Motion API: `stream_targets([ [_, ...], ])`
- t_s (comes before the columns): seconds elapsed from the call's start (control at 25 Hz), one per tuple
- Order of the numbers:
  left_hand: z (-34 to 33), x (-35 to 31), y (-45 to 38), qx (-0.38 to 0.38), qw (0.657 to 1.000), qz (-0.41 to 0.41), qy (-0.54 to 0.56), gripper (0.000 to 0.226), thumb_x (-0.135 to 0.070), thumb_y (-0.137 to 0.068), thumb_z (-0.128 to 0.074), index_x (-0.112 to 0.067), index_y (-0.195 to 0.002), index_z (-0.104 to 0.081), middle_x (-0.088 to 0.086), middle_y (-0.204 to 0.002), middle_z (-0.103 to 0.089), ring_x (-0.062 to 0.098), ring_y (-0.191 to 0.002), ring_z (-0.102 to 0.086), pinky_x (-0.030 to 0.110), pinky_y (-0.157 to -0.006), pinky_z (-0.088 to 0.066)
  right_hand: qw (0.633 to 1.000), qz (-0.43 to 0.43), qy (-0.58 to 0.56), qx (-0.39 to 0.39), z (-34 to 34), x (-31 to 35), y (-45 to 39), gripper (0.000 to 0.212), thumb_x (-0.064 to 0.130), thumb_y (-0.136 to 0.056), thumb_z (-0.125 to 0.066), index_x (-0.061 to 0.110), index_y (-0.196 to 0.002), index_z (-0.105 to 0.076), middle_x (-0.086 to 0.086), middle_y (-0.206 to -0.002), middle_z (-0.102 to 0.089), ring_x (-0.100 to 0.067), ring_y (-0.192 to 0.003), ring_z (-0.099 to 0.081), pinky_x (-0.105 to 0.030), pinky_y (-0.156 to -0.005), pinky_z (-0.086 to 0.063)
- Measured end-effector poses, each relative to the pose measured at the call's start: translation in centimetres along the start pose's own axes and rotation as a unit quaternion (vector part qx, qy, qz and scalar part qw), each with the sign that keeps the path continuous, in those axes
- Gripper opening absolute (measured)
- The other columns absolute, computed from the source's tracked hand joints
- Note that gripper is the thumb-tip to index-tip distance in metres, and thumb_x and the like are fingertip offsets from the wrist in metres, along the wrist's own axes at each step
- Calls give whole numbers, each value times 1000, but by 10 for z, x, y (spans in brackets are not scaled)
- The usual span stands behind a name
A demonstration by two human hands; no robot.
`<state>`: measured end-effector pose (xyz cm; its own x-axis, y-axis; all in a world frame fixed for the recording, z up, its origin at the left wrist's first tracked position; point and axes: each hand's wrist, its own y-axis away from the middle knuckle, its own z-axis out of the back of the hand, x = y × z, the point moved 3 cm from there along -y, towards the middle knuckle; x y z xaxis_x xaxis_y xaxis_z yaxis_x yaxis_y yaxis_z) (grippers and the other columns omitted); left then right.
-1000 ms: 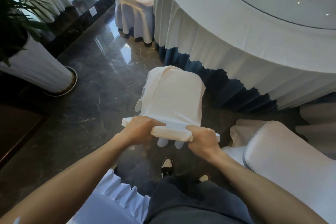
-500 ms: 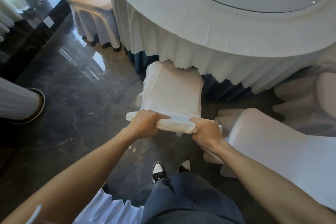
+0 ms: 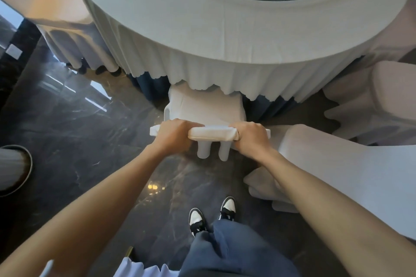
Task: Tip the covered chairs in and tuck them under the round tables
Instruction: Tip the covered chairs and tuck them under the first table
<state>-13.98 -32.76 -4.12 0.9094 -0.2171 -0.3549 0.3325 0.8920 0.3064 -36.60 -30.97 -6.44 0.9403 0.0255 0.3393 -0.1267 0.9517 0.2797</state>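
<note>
Grip: left hand [image 3: 174, 136] and right hand [image 3: 252, 136] are clenched on the top edge of the white fabric-covered chair [image 3: 209, 109], tipped in, its far end under the round white-draped surface [image 3: 202, 36]. Tucking step judged underway; further push inward needed.

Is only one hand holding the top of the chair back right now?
No, both hands, left hand and right hand, grip the chair back.
</note>
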Motion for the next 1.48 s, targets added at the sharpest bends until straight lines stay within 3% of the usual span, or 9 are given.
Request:
stream_targets([
  [0.08, 8, 2, -14, -3, 1000, 2, -1, 46, -18, -82, -60, -52, -112, -68, -9, -81, -72, 16, -68, -57, 30, -56, -42, 1000, 9, 16, 11, 6, 0, -16, 16, 22, -72, -71, 26, -87, -68, 2, -75, -68, -24, -70, -62, -37, -62, -53],
  [0.24, 25, 12, -34, 5, 1000, 16, -6, 45, -20, -83, -58, -52, -114, -68, -6, -82, -72, 21, -72, -61, 33, -61, -47, 999, 9, 33, 17, 14, 8, -42, 12, 21, -74, -67, 25, -84, -69, 1, -74, -67, -24, -70, -61, -34, -62, -51],
  [0.36, 31, 27, -44, -2, 1000, 26, -18, 45, -20, -82, -60, -50, -114, -69, -6, -84, -73, 22, -74, -62, 31, -62, -41, 1000, 11, 19, 14, 10, 19, -53, 17, 19, -75, -67, 24, -91, -70, 0, -80, -68, -23, -74, -62, -36, -66, -53],
  [0.56, 30, 33, -46, -17, 999, 29, -13, 51, -14, -80, -60, -52, -113, -69, -8, -85, -74, 21, -75, -63, 35, -62, -50, 999, -12, -6, 37, 6, 19, -57, 24, 17, -69, -69, 28, -90, -69, 3, -81, -67, -22, -76, -61, -32, -63, -47],
  [0.88, 28, 26, -46, 19, 999, 34, -35, 52, -10, -76, -54, -42, -114, -69, -6, -92, -70, 23, -82, -60, 34, -66, -47, 999, -8, -38, 26, 18, 23, -42, 24, 17, -84, -67, 26, -106, -61, 0, -95, -64, -23, -89, -58, -44, -75, -55],
  [1.04, 36, -10, -44, 26, 997, 6, -66, 30, -10, -76, -57, -22, -102, -67, 1, -88, -66, 24, -76, -57, 31, -60, -39, 999, -1, -29, 13, 32, 18, -14, 35, 19, -85, -63, 23, -118, -53, -2, -108, -60, -24, -96, -56, -48, -81, -53],
  [1.2, 33, -64, -41, 15, 996, -52, -77, 12, -15, -79, -58, -15, -91, -60, 6, -87, -65, 25, -74, -55, 32, -61, -36, 998, -1, -57, 39, 59, 13, 19, 56, 18, -91, -58, 26, -144, -40, -2, -139, -52, -23, -117, -52, -47, -93, -49],
  [1.36, 25, -125, -32, 3, 990, -87, -109, 37, -32, -84, -63, -20, -120, -62, 5, -110, -66, 24, -92, -59, 39, -82, -44, 997, -6, -72, 38, 82, -20, 67, 65, 15, -92, -59, 38, -147, -35, 2, -145, -50, -20, -123, -51, -42, -95, -50],
  [1.48, 24, -173, -24, 25, 993, -90, -72, 44, -30, -89, -65, -21, -131, -58, 4, -115, -66, 17, -88, -57, 29, -72, -43, 997, -50, -60, 29, 98, -71, 104, 57, 19, -95, -58, 27, -148, -40, -2, -150, -45, -24, -132, -47, -43, -100, -46],
])
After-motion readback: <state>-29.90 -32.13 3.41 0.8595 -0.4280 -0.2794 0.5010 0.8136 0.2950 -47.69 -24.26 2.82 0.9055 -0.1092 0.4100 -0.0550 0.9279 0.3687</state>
